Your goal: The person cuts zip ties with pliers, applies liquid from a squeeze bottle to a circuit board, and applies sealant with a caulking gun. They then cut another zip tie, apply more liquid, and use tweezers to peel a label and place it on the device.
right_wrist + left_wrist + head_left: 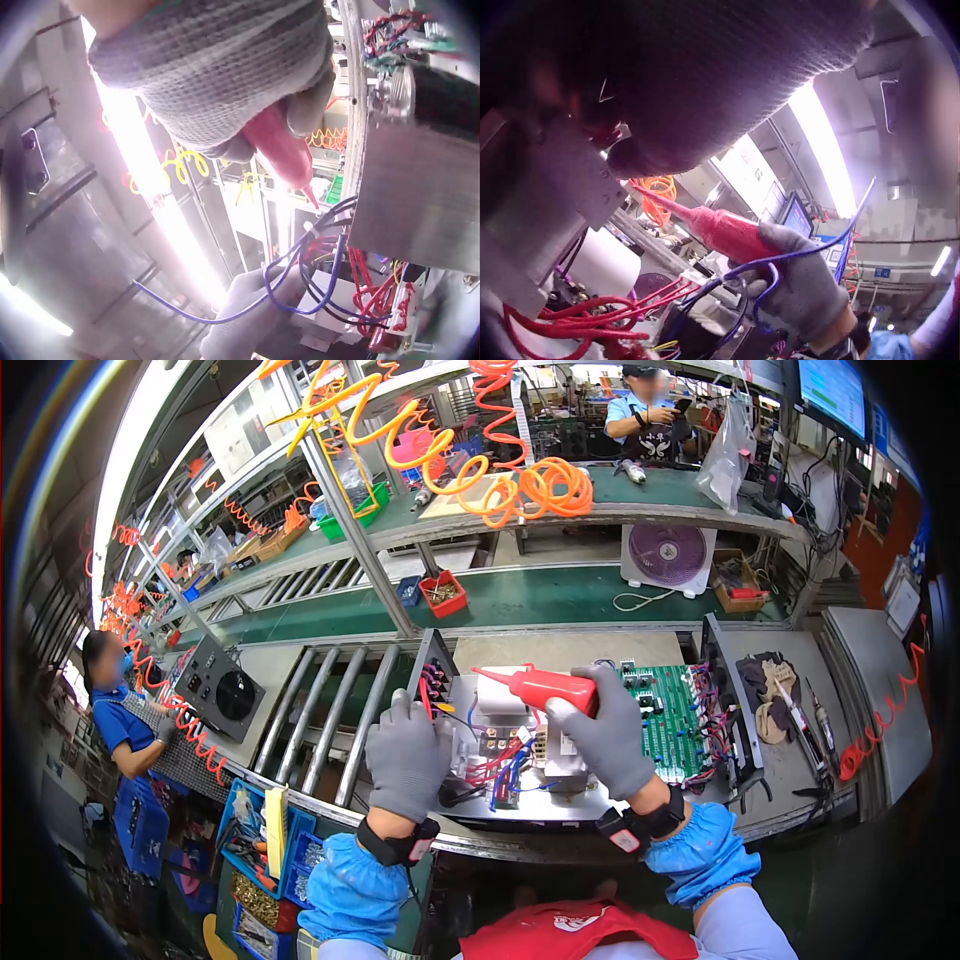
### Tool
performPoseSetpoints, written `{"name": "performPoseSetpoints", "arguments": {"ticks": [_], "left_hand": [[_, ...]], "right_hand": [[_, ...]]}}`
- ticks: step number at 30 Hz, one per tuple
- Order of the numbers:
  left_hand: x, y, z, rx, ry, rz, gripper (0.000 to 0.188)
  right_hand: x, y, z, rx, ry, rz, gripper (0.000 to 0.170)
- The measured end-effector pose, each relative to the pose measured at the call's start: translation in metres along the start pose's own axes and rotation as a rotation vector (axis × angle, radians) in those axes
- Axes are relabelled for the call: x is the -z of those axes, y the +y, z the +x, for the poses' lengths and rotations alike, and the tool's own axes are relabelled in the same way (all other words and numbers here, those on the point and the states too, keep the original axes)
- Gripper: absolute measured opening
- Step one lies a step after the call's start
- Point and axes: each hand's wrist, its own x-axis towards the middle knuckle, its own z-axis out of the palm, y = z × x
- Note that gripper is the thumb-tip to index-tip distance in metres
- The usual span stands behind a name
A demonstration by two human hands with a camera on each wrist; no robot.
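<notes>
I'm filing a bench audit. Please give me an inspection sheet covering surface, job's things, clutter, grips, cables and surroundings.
Surface: pale bench top, beside metal rollers.
Job's things: red bottle with a narrow nozzle; open metal unit with a green circuit board.
Clutter: hand tools and crumpled cloth, right of the unit.
Grips: right grip holds the red bottle; left grip is at the unit's left side, its hold unclear.
Cables: red wires and blue wires at the unit; one blue end is free.
Surroundings: other people, fan, orange coiled hoses.
</notes>
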Motion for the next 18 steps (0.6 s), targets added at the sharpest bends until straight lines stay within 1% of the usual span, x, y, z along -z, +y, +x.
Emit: {"name": "performPoseSetpoints", "arguments": {"ticks": [2, 3, 5, 8, 10, 11, 14, 15, 18], "left_hand": [[-0.002, -0.005, 0.005, 0.014, -0.047, -0.072, 0.046], [0.006, -0.002, 0.011, 0.091, -0.179, -0.166, 0.048], [0.002, -0.007, 0.02, 0.092, -0.213, -0.24, 0.048], [-0.001, -0.007, 0.031, 0.123, -0.25, -0.373, 0.043], [0.003, -0.005, 0.038, 0.129, -0.27, -0.497, 0.041], [0.009, 0.001, 0.041, 0.167, -0.271, -0.551, 0.039], [0.008, 0.006, 0.049, 0.235, -0.315, -0.517, 0.038], [0.005, 0.007, 0.05, 0.247, -0.305, -0.493, 0.039], [0.006, 0.012, 0.053, 0.282, -0.305, -0.5, 0.039]], "right_hand": [[0.011, 0.008, -0.008, -0.051, 0.03, 0.095, 0.042], [0.014, 0.014, -0.012, -0.061, 0.055, 0.163, 0.041], [0.019, 0.026, -0.016, -0.078, 0.078, 0.263, 0.039], [0.019, 0.041, -0.017, -0.296, 0.058, 0.544, 0.037], [0.021, 0.033, -0.018, -0.334, 0.048, 0.62, 0.035], [0.021, 0.03, -0.018, -0.353, 0.042, 0.658, 0.035], [0.016, 0.037, -0.02, -0.336, 0.094, 0.748, 0.032], [0.011, 0.044, -0.021, -0.324, 0.124, 0.772, 0.031], [0.006, 0.055, -0.019, -0.324, 0.091, 0.815, 0.03]]}}
